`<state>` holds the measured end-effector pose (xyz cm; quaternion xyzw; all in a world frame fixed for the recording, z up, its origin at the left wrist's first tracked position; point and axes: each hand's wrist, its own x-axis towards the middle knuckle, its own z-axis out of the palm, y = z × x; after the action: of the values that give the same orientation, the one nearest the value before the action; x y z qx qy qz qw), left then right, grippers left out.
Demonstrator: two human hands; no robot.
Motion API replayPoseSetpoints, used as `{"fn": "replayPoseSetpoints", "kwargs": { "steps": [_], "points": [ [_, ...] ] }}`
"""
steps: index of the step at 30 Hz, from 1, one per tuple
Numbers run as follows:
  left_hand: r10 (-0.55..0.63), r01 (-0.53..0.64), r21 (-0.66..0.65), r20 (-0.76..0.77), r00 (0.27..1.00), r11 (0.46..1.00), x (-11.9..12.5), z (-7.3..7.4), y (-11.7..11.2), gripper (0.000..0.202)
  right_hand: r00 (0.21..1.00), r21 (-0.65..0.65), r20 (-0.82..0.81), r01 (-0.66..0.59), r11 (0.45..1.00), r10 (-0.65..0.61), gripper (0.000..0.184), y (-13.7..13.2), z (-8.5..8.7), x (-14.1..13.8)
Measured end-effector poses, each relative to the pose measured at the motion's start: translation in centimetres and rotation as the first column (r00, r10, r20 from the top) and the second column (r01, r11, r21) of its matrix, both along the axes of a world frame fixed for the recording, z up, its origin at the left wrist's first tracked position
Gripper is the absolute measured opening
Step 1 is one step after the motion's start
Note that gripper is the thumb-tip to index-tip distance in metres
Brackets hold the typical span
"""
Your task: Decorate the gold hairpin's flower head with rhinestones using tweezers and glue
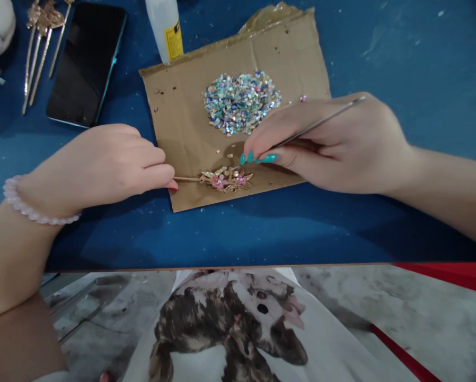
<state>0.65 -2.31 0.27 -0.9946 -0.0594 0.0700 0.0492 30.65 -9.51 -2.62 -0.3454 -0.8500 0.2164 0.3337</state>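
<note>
My left hand is closed around the stem of a gold hairpin, which lies on a piece of cardboard. Its ornamented end, with pink flowers and gold leaves, points right. Between the fingers of my right hand is a slim silver metal tool, slanting up to the right; its working tip is hidden by the fingertips. Those fingertips hover just above the hairpin's flowers. Behind them a heap of small shiny multicoloured chips rests on the cardboard, and a few loose chips lie between heap and hairpin.
A white bottle with a yellow label stands at the cardboard's back edge. To the left are a black phone and several gold hairpins. The blue table ends in front of my lap.
</note>
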Motion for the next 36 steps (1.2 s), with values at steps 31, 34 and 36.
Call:
{"fn": "replayPoseSetpoints", "kwargs": {
  "steps": [31, 34, 36],
  "points": [
    [-0.123, 0.109, 0.181, 0.066, 0.99, 0.977, 0.1, 0.2, -0.2, 0.054, 0.998, -0.117, -0.012, 0.052, 0.992, -0.054, 0.012, 0.1, 0.5, 0.3],
    [-0.118, 0.104, 0.165, 0.074, 0.99, 0.981, 0.1, 0.1, -0.1, 0.054, 0.998, -0.091, -0.001, 0.055, 0.994, -0.055, 0.012, 0.0, 0.3, 0.1],
    [-0.11, 0.098, 0.146, 0.08, 0.991, 0.984, 0.1, 0.0, -0.1, 0.054, 1.0, -0.069, -0.006, 0.03, 0.997, -0.031, 0.012, 0.1, 0.2, 0.0]
  ]
}}
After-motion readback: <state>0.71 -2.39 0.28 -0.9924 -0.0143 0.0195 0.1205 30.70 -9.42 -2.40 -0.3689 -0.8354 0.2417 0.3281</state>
